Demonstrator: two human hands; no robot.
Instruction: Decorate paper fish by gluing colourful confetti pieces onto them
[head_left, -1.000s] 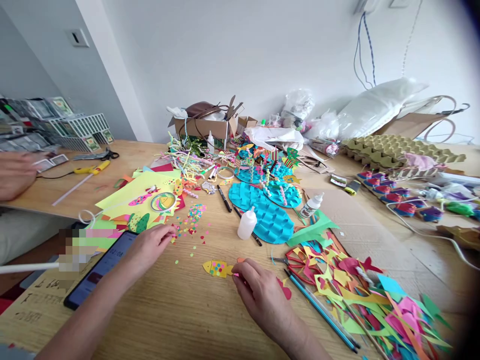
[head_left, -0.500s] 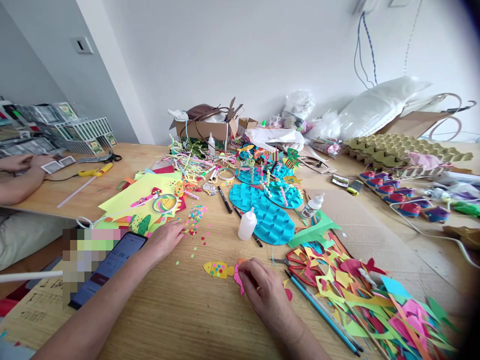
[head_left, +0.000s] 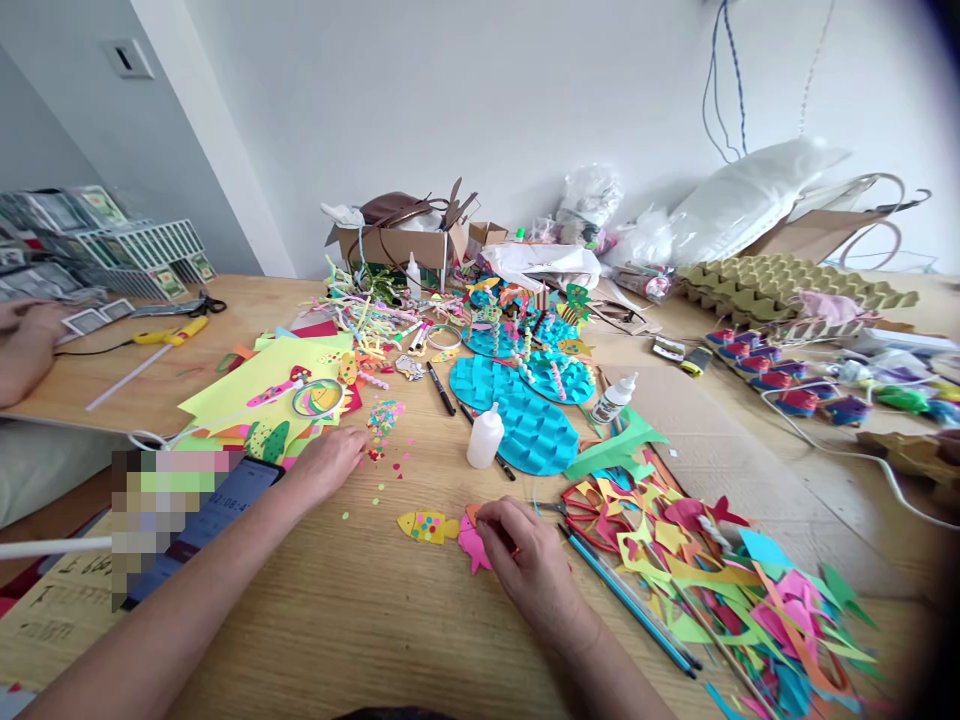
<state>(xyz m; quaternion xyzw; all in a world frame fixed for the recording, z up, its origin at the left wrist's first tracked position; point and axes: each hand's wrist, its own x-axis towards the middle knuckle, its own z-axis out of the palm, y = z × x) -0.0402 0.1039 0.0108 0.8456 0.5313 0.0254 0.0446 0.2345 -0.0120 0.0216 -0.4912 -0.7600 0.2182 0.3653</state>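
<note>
My left hand (head_left: 334,462) rests at the near edge of a small heap of coloured paper dots (head_left: 385,416). Its fingers are pinched together at the dots, and whatever is between them is too small to make out. My right hand (head_left: 536,553) is closed, its fingertips on the upper edge of a pink paper fish (head_left: 472,548) lying on the table. The hand covers the fish's right part, and a bit of orange paper shows by the fingers. Just left of it lies a yellow paper fish (head_left: 426,527) with coloured dots on its body.
A white glue bottle (head_left: 486,437) stands ahead, before blue egg-tray bases (head_left: 529,430). Pens (head_left: 630,598), scissors (head_left: 555,507) and paper scraps (head_left: 697,560) lie at right. A phone (head_left: 217,520) is by my left forearm. At far left are another person's hands (head_left: 26,335).
The view has shifted slightly. My right hand sits a little farther from the pink fish's left part, so more of the fish shows. The left hand stays by the dots.
</note>
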